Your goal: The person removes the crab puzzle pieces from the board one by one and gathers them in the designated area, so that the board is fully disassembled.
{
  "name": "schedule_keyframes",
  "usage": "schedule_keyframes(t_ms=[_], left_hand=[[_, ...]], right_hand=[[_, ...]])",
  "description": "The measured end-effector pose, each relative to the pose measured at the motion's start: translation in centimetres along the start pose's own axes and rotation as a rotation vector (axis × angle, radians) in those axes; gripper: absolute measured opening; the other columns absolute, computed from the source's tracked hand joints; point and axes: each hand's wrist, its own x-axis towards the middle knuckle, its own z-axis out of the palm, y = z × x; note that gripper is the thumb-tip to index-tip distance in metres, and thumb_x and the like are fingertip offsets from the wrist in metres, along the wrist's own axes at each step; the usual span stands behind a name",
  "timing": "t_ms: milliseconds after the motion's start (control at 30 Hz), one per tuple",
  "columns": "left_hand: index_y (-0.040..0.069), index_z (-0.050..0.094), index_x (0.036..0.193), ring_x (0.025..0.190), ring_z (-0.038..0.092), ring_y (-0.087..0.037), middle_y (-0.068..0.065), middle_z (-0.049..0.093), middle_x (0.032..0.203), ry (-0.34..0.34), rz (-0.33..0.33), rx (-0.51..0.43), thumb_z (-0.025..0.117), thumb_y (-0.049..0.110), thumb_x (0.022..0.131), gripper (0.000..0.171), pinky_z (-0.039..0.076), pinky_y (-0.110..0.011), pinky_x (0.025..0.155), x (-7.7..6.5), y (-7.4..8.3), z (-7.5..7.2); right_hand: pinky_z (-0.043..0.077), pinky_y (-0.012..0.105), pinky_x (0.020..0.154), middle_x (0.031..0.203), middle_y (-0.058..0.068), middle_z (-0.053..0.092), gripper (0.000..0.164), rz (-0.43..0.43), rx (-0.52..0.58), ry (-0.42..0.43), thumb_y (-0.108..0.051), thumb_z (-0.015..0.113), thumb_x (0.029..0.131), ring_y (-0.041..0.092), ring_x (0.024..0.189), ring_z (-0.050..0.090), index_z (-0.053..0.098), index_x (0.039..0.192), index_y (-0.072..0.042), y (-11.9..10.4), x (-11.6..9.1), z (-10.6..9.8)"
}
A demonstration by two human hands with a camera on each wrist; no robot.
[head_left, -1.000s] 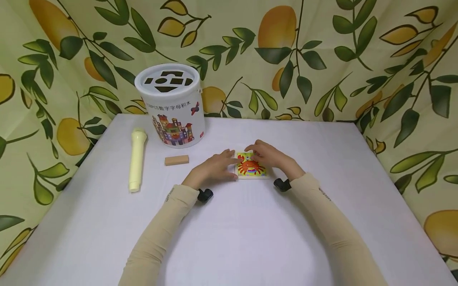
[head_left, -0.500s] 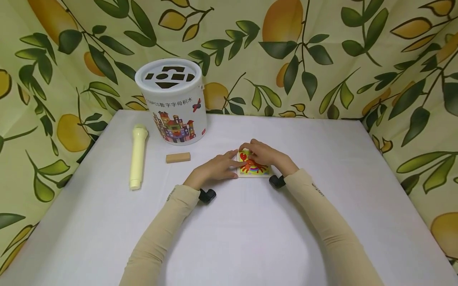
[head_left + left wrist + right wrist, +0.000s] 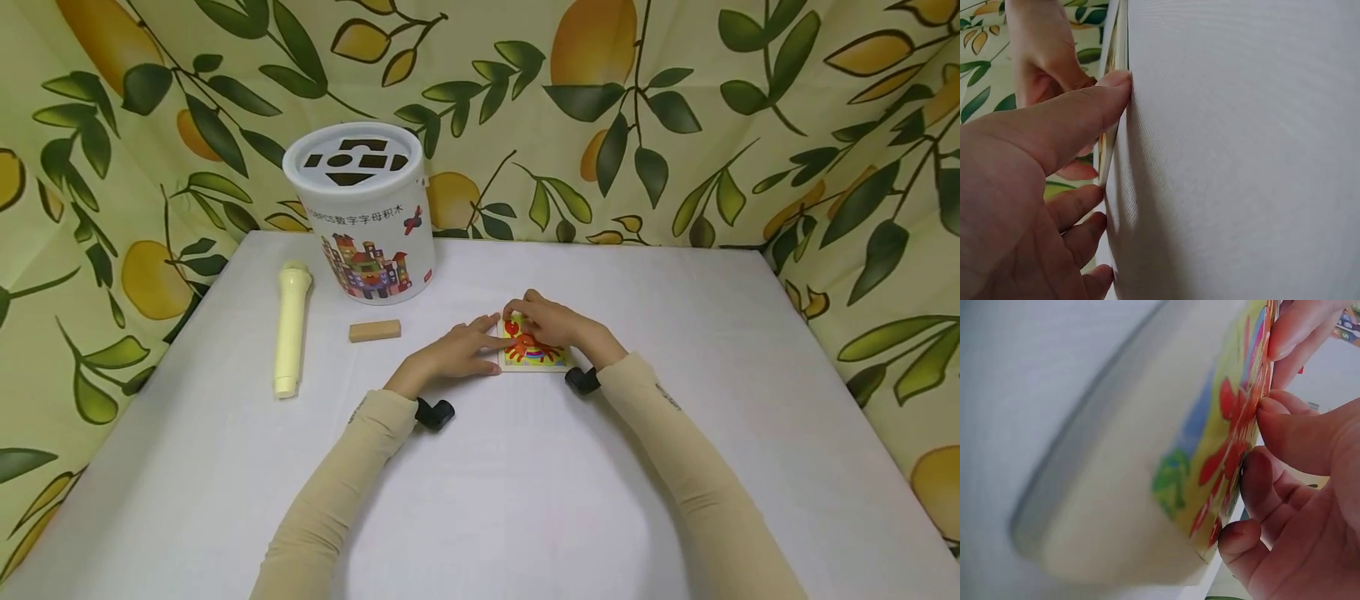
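A small square crab puzzle (image 3: 537,355), wooden-edged with a red crab on yellow, lies flat on the table. My left hand (image 3: 450,352) spans its left side with fingers mostly straight. In the left wrist view, my left thumb (image 3: 1107,94) touches the board's near edge, and the head view shows one finger reaching over the picture. From the far right, my right hand (image 3: 551,321) comes down with bent fingers, hiding part of the crab. In the right wrist view, its thumb (image 3: 1294,434) and fingertips touch the picture side. Whether a single piece is loose between them is hidden.
Left of the hands lies a plain wooden block (image 3: 375,331). Farther left is a pale yellow toy microphone (image 3: 291,333). Behind them stands a white bucket (image 3: 375,242) with shaped holes in its lid. A fruit-print curtain (image 3: 480,117) borders the white-covered table (image 3: 495,500).
My right hand has moved left and closer over the crab puzzle, its fingertips now down on the picture. My left hand stays at the left edge. The head view has shifted slightly.
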Motion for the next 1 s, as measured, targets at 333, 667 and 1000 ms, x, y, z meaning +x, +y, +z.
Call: schedule_keyframes(t_ms=[333, 667, 1000], left_hand=[[0.023, 0.045, 0.137, 0.144, 0.006, -0.028, -0.010, 0.011, 0.155, 0.003, -0.004, -0.017, 0.058, 0.034, 0.090, 0.050, 0.010, -0.058, 0.111, -0.22, -0.01, 0.02], [0.023, 0.044, 0.137, 0.144, 0.006, -0.028, -0.011, 0.010, 0.155, -0.001, 0.008, -0.022, 0.057, 0.034, 0.090, 0.050, 0.009, -0.058, 0.111, -0.06, -0.12, 0.28], [0.024, 0.044, 0.137, 0.143, 0.007, -0.028, -0.011, 0.010, 0.155, -0.002, 0.009, 0.001, 0.057, 0.034, 0.090, 0.050, 0.010, -0.058, 0.111, -0.07, -0.15, 0.23]], right_hand=[[0.045, 0.033, 0.075, 0.101, 0.010, 0.040, 0.040, -0.002, -0.060, -0.006, -0.005, 0.049, 0.090, 0.024, 0.080, 0.049, 0.049, 0.126, -0.023, 0.00, 0.04, -0.17], [0.043, 0.033, 0.072, 0.102, 0.011, 0.038, 0.044, 0.039, -0.078, -0.072, 0.001, 0.046, 0.087, 0.025, 0.080, 0.050, 0.044, 0.124, -0.024, -0.25, 0.20, -0.46], [0.046, 0.045, 0.088, 0.113, 0.008, 0.040, 0.041, -0.020, -0.023, -0.039, 0.002, 0.047, 0.086, 0.028, 0.092, 0.051, 0.045, 0.121, -0.019, -0.20, 0.41, -0.50]])
